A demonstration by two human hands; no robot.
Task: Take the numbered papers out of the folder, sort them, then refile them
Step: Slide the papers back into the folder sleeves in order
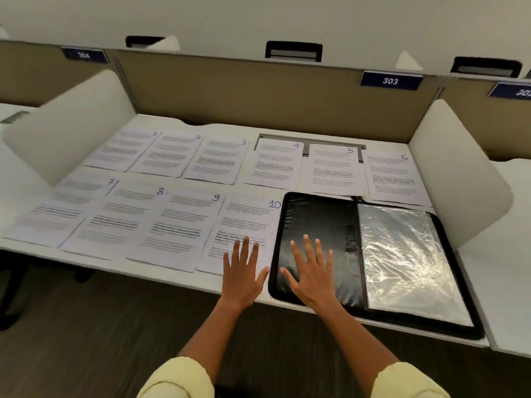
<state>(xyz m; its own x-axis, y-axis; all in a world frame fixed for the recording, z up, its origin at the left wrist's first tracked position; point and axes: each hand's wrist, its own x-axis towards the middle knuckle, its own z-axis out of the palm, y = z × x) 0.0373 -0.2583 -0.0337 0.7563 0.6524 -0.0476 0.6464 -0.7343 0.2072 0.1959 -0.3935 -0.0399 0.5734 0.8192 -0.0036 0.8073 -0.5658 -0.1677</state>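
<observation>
Lying sorted on the desk [161,271], papers [172,156] 1 to 10 in two rows; sitting open and emptied at right, folder [316,219]; hovering with fingers spread, gripping nothing, left hand [242,271] over sheet 10 [244,222], right hand [311,272] over folder; refiling seemingly remaining.

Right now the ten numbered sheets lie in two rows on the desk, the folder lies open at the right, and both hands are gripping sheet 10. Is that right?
Not quite. In the head view neither hand grips anything: the left hand is spread flat over sheet 10, and the right hand is flat over the open folder. The rest stands.
</observation>
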